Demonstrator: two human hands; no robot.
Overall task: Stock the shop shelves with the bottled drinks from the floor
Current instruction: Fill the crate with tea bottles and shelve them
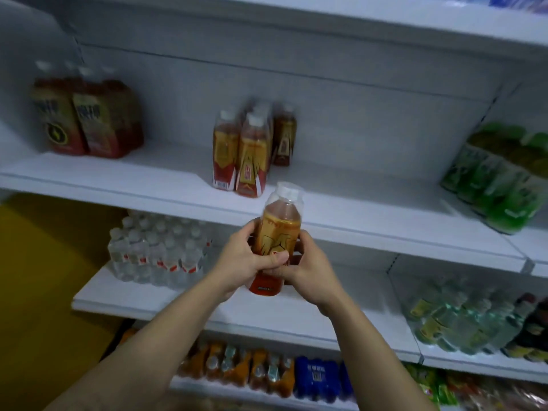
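Both forearms outstretched, hands clasped around upright amber bottle below shelf.

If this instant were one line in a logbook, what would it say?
hands: left hand and right hand both grip bottle | bottle: upright, capped, below shelf edge | state: not yet shelved

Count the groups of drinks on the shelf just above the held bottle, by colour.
Red-brown bottle group: 1
Amber bottle group: 1
Green bottle group: 1
Total: 3 groups. Bottles within each are too blurred to count.
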